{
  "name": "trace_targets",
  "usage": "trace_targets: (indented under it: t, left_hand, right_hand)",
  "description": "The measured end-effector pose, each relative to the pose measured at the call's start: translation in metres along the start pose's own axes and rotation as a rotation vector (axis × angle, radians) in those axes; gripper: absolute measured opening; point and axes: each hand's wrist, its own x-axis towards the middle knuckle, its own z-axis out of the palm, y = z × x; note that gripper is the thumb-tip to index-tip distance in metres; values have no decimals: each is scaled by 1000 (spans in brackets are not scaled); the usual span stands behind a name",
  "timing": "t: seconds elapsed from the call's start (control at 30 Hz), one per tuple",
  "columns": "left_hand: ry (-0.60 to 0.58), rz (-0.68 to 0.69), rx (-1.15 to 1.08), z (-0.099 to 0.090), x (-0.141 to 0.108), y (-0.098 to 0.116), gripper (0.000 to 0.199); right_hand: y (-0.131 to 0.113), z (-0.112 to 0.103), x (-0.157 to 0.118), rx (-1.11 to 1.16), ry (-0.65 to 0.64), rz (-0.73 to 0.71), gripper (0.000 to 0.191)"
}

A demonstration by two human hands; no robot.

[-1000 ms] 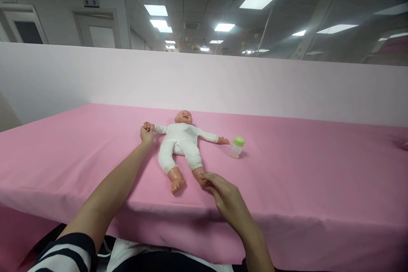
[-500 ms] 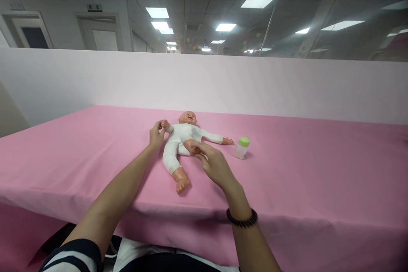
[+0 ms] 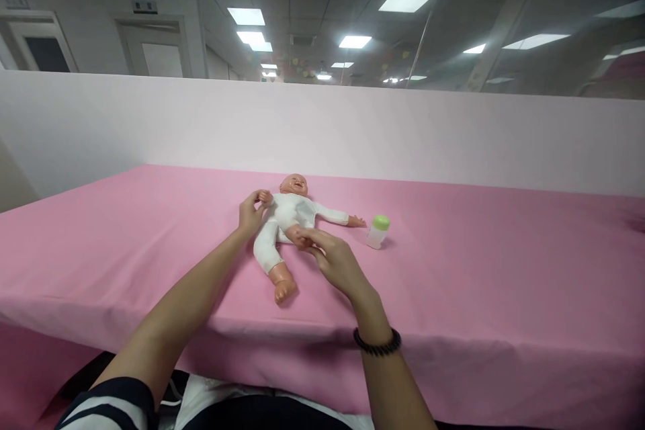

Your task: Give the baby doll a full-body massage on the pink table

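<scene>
A baby doll in a white suit lies on its back on the pink cloth, head toward the far side. My left hand grips the doll's hand at the left, fingers closed round it. The fingers of my right hand are closed on the doll's raised foot, whose leg is bent toward the body. The doll's other leg stretches toward me. Its other arm reaches out to the right, near a small clear bottle with a green cap, which stands on the cloth.
The pink cloth covers a wide table and hangs over its front edge. Behind it rises a low white wall with glass above. Two doors show at the back left.
My left hand has shifted slightly right and inward with the doll's hand. The doll, bottle and room sit slightly further left in view. Both holds are unchanged.
</scene>
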Motion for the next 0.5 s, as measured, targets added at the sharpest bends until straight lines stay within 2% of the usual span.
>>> trace_targets:
  t: [0.03,0.1,0.17,0.23,0.33,0.4,0.5]
  left_hand:
    - [-93,74,49,1,-2,5,20]
    - [-196,123,132,1,-5,9,25]
    - [-187,99,140,-3,-4,7,26]
    - [-99,12,69,-8,0,0,22]
    - [167,-248,-30,-18,8,-19,14]
    - [302,-392,-39,-26,11,-33,13]
    - [347,-441,-51,-34,14,-47,21]
  right_hand:
    - [-2,4,13,-14,-9,-13,40]
    - [-5,11,29,-45,-14,-29,43]
    - [-8,12,29,-54,-12,-25,45]
    - [-11,6,14,-34,0,2,43]
    - [-12,-12,-27,12,-7,60,40]
    - [-9,-22,-57,48,-71,101,40]
    - [1,-28,-86,86,-135,167,36]
